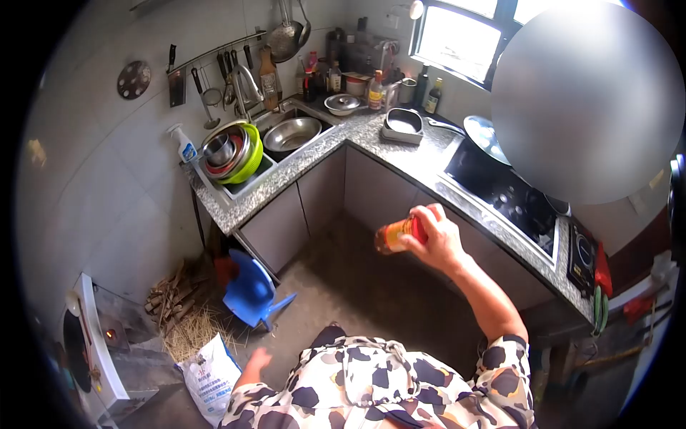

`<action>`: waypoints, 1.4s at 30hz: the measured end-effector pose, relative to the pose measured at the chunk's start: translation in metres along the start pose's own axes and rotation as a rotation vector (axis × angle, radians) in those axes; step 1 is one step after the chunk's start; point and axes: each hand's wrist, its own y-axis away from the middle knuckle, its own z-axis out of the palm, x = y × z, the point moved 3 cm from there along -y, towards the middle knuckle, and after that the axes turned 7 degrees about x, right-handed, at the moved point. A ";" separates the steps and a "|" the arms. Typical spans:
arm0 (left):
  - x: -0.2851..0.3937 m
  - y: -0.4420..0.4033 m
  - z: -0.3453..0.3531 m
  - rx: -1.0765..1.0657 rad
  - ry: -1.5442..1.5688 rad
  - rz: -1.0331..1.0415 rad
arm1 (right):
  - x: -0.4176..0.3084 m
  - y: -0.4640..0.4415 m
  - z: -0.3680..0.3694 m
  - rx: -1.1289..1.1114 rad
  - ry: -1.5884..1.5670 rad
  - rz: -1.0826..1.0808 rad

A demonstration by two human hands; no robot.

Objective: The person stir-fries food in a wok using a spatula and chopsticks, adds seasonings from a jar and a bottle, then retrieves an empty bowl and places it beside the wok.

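My right hand is closed around a small jar with a red lid and an orange-yellow label. The jar is tilted on its side, held in the air over the floor in front of the cabinets. Low on the left, my left hand hangs beside my body, near the blue chair; it is small and blurred, and its fingers cannot be made out.
An L-shaped granite counter carries stacked bowls, a sink with a metal basin, bottles, a square pan and a black cooktop. Firewood, straw and a white sack lie at lower left.
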 end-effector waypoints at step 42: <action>0.477 -0.129 -0.093 0.287 0.563 -0.196 | 0.645 -0.498 0.372 -0.527 0.438 0.433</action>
